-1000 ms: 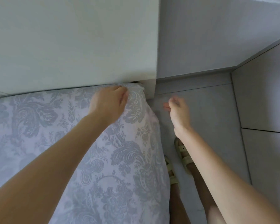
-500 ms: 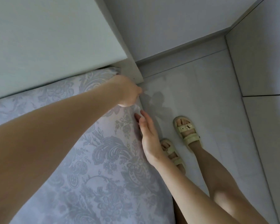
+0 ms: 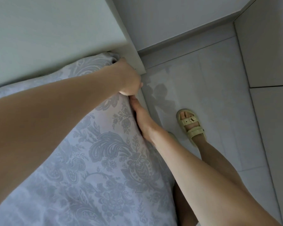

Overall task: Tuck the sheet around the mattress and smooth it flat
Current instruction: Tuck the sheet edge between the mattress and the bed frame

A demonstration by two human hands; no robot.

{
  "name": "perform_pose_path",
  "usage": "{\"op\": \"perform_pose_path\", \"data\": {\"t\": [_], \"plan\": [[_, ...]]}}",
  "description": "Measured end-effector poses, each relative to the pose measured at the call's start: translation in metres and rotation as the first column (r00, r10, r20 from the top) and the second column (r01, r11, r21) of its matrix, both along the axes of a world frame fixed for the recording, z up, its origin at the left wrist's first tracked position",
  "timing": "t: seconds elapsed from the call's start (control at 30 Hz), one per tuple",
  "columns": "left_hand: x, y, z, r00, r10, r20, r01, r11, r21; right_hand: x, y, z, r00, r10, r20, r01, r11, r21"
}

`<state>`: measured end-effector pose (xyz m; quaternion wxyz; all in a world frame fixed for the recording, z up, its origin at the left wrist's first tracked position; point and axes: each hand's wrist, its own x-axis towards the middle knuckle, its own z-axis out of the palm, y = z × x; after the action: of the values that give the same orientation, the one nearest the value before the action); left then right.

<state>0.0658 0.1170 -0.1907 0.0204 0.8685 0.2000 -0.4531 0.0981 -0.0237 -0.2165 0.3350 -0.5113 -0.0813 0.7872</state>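
The patterned sheet [image 3: 104, 160] lies spread just below the headboard [image 3: 55, 30] and bunches at the corner by the headboard's end. The left hand [image 3: 129, 79] covers that corner, fingers curled over the edge; I cannot tell whether they grip cloth. The right hand [image 3: 142, 121] presses straight fingers against the sheet's side, fingertips just beneath the left hand.

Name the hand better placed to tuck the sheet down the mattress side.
Probably the right hand: it lies flat against the sheet along the side, while the left hand grips the corner.
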Motion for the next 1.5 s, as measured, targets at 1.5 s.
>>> {"op": "perform_pose_path", "data": {"t": [1.5], "plan": [[0.016, -0.173, 0.036, 0.987, 0.161, -0.026, -0.162, 0.984, -0.078, 0.015, -0.158, -0.007, 0.974, -0.114, -0.194, 0.086, 0.986, -0.146]]}}
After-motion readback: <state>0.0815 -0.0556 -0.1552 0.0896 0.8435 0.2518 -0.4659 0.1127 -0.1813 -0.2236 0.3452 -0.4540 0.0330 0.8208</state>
